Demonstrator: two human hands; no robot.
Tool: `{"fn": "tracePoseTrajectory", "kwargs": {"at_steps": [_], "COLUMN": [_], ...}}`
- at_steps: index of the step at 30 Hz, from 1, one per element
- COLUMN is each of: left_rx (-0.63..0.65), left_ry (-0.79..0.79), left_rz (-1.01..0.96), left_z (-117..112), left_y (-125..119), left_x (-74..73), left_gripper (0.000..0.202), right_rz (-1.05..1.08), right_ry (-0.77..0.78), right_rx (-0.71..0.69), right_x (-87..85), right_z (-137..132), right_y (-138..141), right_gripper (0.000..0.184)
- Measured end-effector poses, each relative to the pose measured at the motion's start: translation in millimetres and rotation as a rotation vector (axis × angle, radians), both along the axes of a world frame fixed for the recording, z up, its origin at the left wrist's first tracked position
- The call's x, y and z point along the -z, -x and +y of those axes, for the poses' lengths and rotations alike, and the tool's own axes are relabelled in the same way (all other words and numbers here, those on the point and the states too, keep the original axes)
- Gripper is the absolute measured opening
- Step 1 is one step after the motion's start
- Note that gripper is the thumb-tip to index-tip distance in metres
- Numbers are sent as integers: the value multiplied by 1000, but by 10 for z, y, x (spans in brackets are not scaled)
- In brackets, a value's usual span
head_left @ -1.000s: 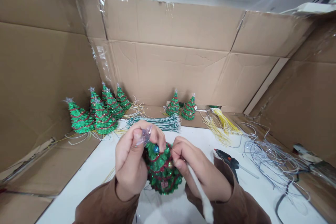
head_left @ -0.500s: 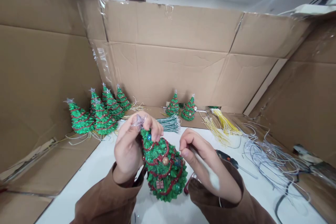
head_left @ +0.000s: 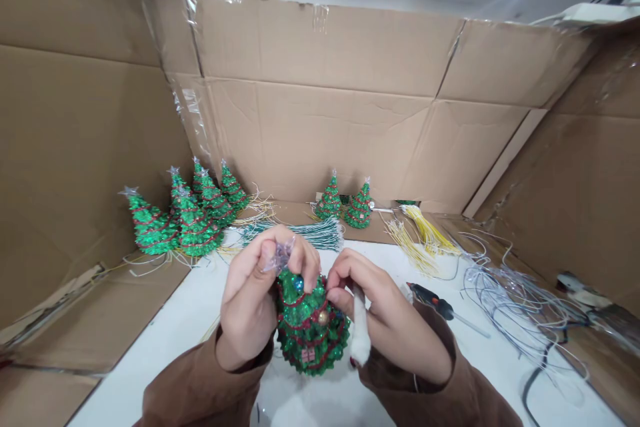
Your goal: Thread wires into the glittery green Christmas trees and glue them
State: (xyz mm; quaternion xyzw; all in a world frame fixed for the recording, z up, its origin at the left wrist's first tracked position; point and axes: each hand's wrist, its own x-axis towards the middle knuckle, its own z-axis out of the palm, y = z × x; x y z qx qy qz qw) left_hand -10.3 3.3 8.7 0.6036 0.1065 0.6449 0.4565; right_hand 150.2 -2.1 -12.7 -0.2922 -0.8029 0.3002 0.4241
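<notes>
A small green glittery Christmas tree (head_left: pixel 311 330) with red garland and tiny baubles is held up over the white table (head_left: pixel 175 340). My left hand (head_left: pixel 253 303) pinches the clear star (head_left: pixel 281 255) at its tip. My right hand (head_left: pixel 380 317) is closed on a white fluffy stick (head_left: pixel 359 330), whose upper end meets the tree's right side near the top. Brown sleeves cover both wrists.
Cardboard walls (head_left: pixel 320 120) enclose the table. Several finished trees (head_left: pixel 187 217) stand back left, two more (head_left: pixel 345 203) at the back centre. Green wires (head_left: pixel 313 233), yellow wires (head_left: pixel 423 237) and white wires (head_left: pixel 515 310) lie about. A black glue gun (head_left: pixel 435 303) lies right of my hands.
The tree tilted upright and away, then came back toward me. My right hand drew away from the tree with the stick, then returned to its upper right side.
</notes>
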Motion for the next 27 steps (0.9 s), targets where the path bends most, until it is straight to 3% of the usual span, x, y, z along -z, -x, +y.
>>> {"fn": "tracePoseTrajectory", "kwargs": {"at_steps": [4, 7, 10, 15, 19, 23, 27], "left_rx": [83, 219, 317, 187, 134, 157, 208], "left_ry": [20, 55, 100, 203, 194, 177, 156], "left_rz": [96, 172, 210, 161, 198, 300, 445], "left_z": [51, 147, 307, 657, 864, 976, 1031], "left_y": [9, -74, -251, -536, -574, -509, -427], "left_x": [28, 100, 265, 671, 897, 925, 764], "left_gripper": [32, 34, 35, 40, 39, 41, 41], "right_rz": [136, 482, 777, 891, 891, 910, 896], "right_ry": [80, 191, 258, 336, 349, 442, 509], "right_rx": [-16, -81, -78, 39, 28, -43, -156], "right_x": [25, 3, -68, -160, -171, -175, -155], "right_z": [13, 33, 58, 108, 122, 110, 111], "right_y": [-38, -100, -196, -371, -425, -421, -432], "right_gripper": [15, 20, 20, 16, 23, 30, 35]}}
